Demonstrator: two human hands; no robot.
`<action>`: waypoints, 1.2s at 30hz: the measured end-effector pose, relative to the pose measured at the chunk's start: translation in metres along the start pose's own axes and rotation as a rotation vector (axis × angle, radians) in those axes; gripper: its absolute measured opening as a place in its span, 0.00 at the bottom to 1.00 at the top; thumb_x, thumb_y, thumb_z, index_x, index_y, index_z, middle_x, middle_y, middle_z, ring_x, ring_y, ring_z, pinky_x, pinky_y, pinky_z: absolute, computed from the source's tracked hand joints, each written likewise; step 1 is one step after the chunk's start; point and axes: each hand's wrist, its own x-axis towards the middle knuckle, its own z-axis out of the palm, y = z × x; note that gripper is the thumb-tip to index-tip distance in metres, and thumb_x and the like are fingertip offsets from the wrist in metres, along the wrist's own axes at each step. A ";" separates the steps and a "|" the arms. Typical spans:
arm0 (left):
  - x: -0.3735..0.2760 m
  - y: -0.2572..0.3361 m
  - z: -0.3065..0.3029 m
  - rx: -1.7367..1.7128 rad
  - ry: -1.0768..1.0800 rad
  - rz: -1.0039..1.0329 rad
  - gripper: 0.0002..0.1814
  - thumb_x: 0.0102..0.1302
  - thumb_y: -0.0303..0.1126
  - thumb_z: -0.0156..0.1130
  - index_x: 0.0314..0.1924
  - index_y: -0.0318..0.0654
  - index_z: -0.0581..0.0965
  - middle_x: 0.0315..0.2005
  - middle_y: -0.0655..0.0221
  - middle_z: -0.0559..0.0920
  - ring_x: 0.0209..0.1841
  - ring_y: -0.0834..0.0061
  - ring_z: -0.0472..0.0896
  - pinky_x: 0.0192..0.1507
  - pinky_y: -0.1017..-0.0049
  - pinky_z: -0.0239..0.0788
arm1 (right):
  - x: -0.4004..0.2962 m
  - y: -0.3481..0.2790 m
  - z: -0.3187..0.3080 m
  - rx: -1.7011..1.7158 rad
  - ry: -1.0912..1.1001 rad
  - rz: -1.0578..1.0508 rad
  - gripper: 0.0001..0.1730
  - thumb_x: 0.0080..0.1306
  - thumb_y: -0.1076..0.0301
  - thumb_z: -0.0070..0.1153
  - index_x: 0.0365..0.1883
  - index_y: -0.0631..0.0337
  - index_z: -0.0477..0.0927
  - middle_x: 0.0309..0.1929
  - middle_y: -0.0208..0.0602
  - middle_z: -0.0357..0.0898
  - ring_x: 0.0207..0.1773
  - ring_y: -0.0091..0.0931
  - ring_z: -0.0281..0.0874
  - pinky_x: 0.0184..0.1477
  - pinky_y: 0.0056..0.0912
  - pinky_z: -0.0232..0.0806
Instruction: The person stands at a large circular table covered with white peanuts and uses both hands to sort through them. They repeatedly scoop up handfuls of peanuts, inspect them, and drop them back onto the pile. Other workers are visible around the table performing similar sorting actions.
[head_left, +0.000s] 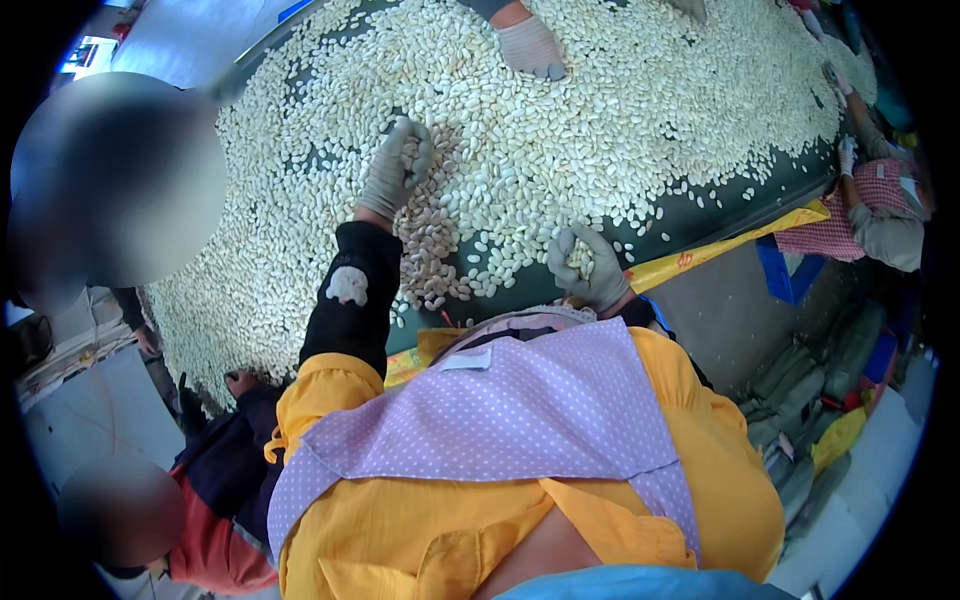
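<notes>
White beans (525, 157) lie spread over a dark green table surface (799, 176). My left hand (394, 166), in a pale glove, is curled above the layer with several beans between its fingers and palm. Beneath and beside it, a patch of darker, brownish beans (427, 262) reaches down to the table's near edge. My right hand (589, 268), gloved too and palm up, holds a small heap of white beans (580, 259) in its bent fingers, close to the near edge, right of the brownish patch.
Across the table a co-worker's gloved hand (531, 49) rests on the beans. Other people work at the left and the far right. Yellow printed sheeting (720, 244) runs along the near edge. A blue crate (787, 274) and stacked green sacks (795, 390) stand on the floor at the right.
</notes>
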 end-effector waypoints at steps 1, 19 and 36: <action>-0.002 -0.002 0.011 0.264 -0.057 0.144 0.13 0.76 0.44 0.51 0.35 0.48 0.75 0.21 0.81 0.71 0.18 0.88 0.62 0.18 0.85 0.50 | -0.001 -0.002 0.000 0.015 0.029 0.002 0.23 0.79 0.51 0.42 0.33 0.60 0.75 0.30 0.41 0.75 0.19 0.20 0.62 0.15 0.19 0.51; -0.023 -0.014 0.059 -0.313 0.196 -0.293 0.13 0.75 0.44 0.55 0.40 0.43 0.78 0.21 0.83 0.71 0.16 0.92 0.62 0.14 0.89 0.48 | -0.024 -0.056 -0.003 0.033 0.008 0.030 0.22 0.78 0.52 0.45 0.33 0.61 0.76 0.32 0.43 0.76 0.19 0.24 0.65 0.15 0.22 0.51; 0.007 -0.028 0.093 -0.361 0.000 -0.281 0.09 0.75 0.42 0.55 0.38 0.48 0.73 0.21 0.85 0.64 0.18 0.93 0.59 0.15 0.87 0.52 | -0.042 -0.105 -0.008 0.070 0.028 0.103 0.20 0.76 0.52 0.48 0.34 0.59 0.76 0.31 0.42 0.75 0.18 0.23 0.62 0.14 0.21 0.49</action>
